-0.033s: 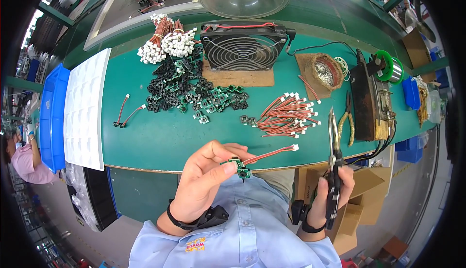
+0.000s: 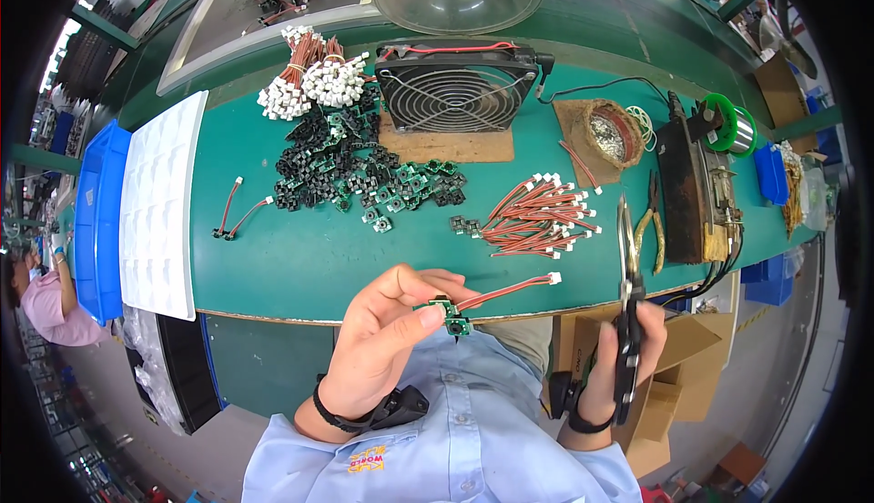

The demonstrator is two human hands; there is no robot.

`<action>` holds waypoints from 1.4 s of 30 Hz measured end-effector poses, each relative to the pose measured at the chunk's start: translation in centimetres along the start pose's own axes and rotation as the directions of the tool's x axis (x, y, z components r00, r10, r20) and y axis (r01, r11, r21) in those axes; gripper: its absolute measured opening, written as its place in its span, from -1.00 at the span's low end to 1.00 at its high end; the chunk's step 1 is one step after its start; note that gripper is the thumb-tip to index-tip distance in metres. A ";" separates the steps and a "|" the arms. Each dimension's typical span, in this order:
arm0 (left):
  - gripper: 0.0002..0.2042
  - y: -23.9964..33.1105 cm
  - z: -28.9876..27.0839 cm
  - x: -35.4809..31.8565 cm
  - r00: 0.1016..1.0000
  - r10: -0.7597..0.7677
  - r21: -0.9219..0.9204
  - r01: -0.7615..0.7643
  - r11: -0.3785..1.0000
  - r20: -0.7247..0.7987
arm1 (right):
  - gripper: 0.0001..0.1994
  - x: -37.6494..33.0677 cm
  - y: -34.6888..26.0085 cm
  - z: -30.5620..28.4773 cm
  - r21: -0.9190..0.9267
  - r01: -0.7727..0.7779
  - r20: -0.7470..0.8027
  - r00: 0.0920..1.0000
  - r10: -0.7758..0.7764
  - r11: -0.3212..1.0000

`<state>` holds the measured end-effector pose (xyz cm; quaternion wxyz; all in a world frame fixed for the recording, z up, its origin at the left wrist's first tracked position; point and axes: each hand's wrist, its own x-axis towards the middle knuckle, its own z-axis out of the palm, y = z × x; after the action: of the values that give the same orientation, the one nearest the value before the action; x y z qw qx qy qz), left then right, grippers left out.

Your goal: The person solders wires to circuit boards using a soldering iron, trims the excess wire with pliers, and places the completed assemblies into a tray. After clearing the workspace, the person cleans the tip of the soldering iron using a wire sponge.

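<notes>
Close to my chest, my left hand (image 2: pixel 387 330) pinches a small green circuit board (image 2: pixel 457 325) with black parts between thumb and fingers. Red and brown wires (image 2: pixel 505 290) run from it to the right, ending in a white connector (image 2: pixel 554 278). My right hand (image 2: pixel 628 348) is wrapped round a pliers-like tool (image 2: pixel 628 321) with black handles and long, pointed metal jaws aimed away from me. Its jaw tips are well apart from the board. Beyond it on the bench lies a spread of wired boards (image 2: pixel 537 221) with white connectors.
A heap of bare boards (image 2: pixel 337 166) and bundled wires (image 2: pixel 314 71) lie left of a black fan (image 2: pixel 460 89). At right are yellow-handled pliers (image 2: pixel 657 230), a solder pot (image 2: pixel 612 134), a black box (image 2: pixel 687 193) and a solder reel (image 2: pixel 733 127). A white tray (image 2: pixel 159 212) stands left.
My right hand and its tool have turned slightly and shifted a little. My left hand and the wired board have not visibly moved.
</notes>
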<state>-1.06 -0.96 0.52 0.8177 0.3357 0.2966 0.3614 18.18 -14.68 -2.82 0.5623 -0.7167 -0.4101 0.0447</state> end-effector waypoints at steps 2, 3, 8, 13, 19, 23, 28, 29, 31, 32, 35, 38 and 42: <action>-0.88 -0.1 0.0 0.0 1.000 0.006 0.028 -0.007 1.000 0.021 | -0.60 1.8 0.9 0.4 -0.032 0.000 -0.008 1.000 -0.001 0.999; -0.88 -0.1 0.1 -0.1 1.000 0.006 0.028 -0.006 1.000 0.024 | -0.59 2.8 1.6 0.7 -0.061 0.003 -0.011 1.000 -0.003 0.998; -0.87 -0.1 0.3 -0.2 0.999 0.038 0.063 -0.039 0.997 0.027 | -0.60 6.5 4.0 2.4 -0.093 0.010 -0.031 0.999 -0.013 0.996; -0.88 -0.4 -0.6 -0.3 0.990 0.109 0.163 -0.094 0.982 -0.085 | -0.66 4.8 2.2 3.2 0.144 -0.158 0.086 0.985 0.147 0.977; -0.90 -0.9 -2.2 -0.3 0.983 0.091 0.201 -0.058 0.978 -0.158 | -0.68 3.8 2.5 4.4 -0.050 0.299 0.349 0.899 -0.264 0.953; -0.91 -0.7 -2.3 -0.4 0.983 0.081 0.120 -0.061 0.991 -0.166 | -0.69 4.5 2.1 6.1 -0.101 0.548 0.483 0.757 -0.441 0.830; -0.91 -0.2 -2.7 -0.6 0.981 0.085 0.083 -0.072 0.994 -0.175 | -0.73 4.6 1.5 7.0 -0.161 0.647 0.557 0.683 -0.473 0.745; -0.91 -0.2 -2.7 -0.7 0.981 0.086 0.075 -0.075 0.994 -0.171 | -0.72 4.6 1.5 7.1 -0.189 0.653 0.569 0.682 -0.460 0.734; -0.91 -0.1 -2.7 -0.8 0.982 0.091 0.066 -0.081 0.995 -0.169 | -0.72 4.4 1.6 7.1 -0.184 0.639 0.559 0.693 -0.455 0.747; -0.91 -0.1 -2.8 -0.7 0.982 0.089 0.060 -0.080 0.995 -0.167 | -0.72 4.3 1.7 7.0 -0.183 0.624 0.549 0.706 -0.447 0.760; -0.91 0.0 -2.8 -0.7 0.983 0.086 0.049 -0.079 0.996 -0.160 | -0.71 4.4 1.5 7.1 -0.185 0.609 0.550 0.715 -0.432 0.771; -0.91 0.0 -2.7 -0.9 0.983 0.089 0.051 -0.081 0.995 -0.163 | -0.71 4.7 1.2 7.0 -0.195 0.610 0.572 0.707 -0.417 0.768; -0.92 -0.2 -2.8 -1.1 0.976 0.141 0.154 -0.116 0.981 -0.167 | -0.70 4.7 0.9 6.6 -0.230 0.593 0.624 0.698 -0.350 0.772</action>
<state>-3.62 -0.99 -1.02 0.7367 0.3789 0.3710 0.4197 18.30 -6.58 -4.07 0.2469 -0.6413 -0.7264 0.0101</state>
